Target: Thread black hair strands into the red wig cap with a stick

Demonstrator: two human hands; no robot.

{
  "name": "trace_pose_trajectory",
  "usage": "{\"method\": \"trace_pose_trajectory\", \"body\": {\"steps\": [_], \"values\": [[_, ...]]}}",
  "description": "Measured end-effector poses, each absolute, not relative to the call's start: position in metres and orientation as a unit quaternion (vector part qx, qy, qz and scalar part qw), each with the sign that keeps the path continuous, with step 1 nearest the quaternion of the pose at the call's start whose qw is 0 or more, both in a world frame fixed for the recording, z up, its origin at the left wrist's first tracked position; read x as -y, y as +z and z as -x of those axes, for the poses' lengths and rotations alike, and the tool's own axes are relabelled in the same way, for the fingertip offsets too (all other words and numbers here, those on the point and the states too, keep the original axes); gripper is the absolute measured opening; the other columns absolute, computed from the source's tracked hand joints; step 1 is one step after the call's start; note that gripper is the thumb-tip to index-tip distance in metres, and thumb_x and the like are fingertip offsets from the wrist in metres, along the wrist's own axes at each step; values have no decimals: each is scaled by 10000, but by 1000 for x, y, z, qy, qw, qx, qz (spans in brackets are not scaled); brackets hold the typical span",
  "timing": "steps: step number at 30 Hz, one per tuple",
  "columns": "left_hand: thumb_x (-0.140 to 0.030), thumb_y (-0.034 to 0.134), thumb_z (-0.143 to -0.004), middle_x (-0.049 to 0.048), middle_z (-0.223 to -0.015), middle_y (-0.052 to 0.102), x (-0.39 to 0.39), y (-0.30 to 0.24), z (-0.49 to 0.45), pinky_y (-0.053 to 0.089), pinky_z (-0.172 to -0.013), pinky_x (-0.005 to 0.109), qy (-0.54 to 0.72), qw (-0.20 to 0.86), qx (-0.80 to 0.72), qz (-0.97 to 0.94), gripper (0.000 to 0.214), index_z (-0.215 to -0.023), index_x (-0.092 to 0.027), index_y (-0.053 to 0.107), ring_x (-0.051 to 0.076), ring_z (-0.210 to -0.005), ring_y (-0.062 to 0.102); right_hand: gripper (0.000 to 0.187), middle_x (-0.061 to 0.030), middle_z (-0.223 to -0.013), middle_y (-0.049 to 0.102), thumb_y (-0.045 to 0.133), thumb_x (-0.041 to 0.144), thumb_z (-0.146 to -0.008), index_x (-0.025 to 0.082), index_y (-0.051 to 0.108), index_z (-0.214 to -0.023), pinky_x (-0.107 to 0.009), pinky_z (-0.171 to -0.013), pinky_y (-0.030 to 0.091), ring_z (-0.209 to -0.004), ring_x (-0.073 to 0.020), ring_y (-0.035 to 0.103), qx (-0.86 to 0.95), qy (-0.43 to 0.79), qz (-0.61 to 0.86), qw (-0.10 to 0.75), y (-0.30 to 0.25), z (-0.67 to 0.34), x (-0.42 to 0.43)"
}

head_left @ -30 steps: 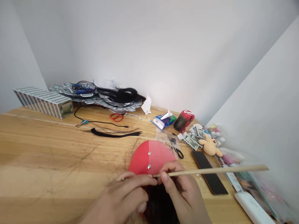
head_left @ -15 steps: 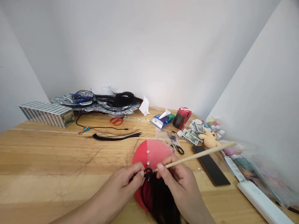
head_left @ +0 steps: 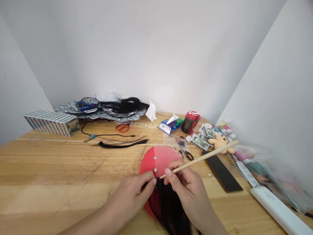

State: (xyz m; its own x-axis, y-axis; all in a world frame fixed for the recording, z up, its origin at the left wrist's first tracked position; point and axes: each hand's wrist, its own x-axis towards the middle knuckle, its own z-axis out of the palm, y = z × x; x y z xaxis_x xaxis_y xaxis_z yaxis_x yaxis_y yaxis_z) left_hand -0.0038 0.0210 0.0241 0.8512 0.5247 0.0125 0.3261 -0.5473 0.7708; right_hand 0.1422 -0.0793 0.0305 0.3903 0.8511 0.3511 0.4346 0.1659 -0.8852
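A red, dome-shaped form [head_left: 146,160] with a lighter pink panel and silver pins [head_left: 155,158] sits before me. Long black hair [head_left: 168,205] hangs down its near side. My right hand [head_left: 186,182] grips a slim wooden stick [head_left: 207,158] between thumb and fingers, its lower tip meeting the top of the hair and its other end rising to the right. Close beside that tip, my left hand [head_left: 137,189] has thumb and forefinger pinched at the hair's upper edge. What lies between those fingers is mostly hidden; it looks like a bit of the black hair.
Black-handled scissors [head_left: 188,155] lie just beyond the dome, with a dark phone [head_left: 222,171] and a white power strip [head_left: 276,207] to the right. A hank of black hair [head_left: 123,144], a black cable [head_left: 110,135] and red scissors [head_left: 122,127] lie farther back.
The black loop seen between my hands has drawn down and no longer shows. My right hand has shifted slightly, and the stick's far end sits a little farther left and higher.
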Motion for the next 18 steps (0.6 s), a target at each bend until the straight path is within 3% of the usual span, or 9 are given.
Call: {"method": "trace_pose_trajectory", "body": {"steps": [7,11,18], "values": [[-259,343,-978,10,-728,670,-17,27,1,419,-631,250,116,349,-256,-894,322,-825,-211,622,189,-681,657,254,26,-670,616,549,373,-963,213,594,-771,-203,-517,424,-557,-112,545,514,197,611,568,30,-142,79],[-204,358,-976,23,-725,706,-14,26,3,387,-576,255,110,257,-254,-926,308,-872,-213,648,207,-656,689,249,28,-655,608,562,369,-957,209,595,-769,-200,-505,416,-538,-107,524,505,194,616,573,31,-141,77],[-128,350,-964,5,-693,699,-13,16,10,380,-504,244,138,135,-186,-963,265,-849,-214,572,185,-568,682,260,18,-605,612,596,412,-926,204,614,-772,-201,-470,425,-492,-113,519,477,173,634,584,31,-138,75]]}}
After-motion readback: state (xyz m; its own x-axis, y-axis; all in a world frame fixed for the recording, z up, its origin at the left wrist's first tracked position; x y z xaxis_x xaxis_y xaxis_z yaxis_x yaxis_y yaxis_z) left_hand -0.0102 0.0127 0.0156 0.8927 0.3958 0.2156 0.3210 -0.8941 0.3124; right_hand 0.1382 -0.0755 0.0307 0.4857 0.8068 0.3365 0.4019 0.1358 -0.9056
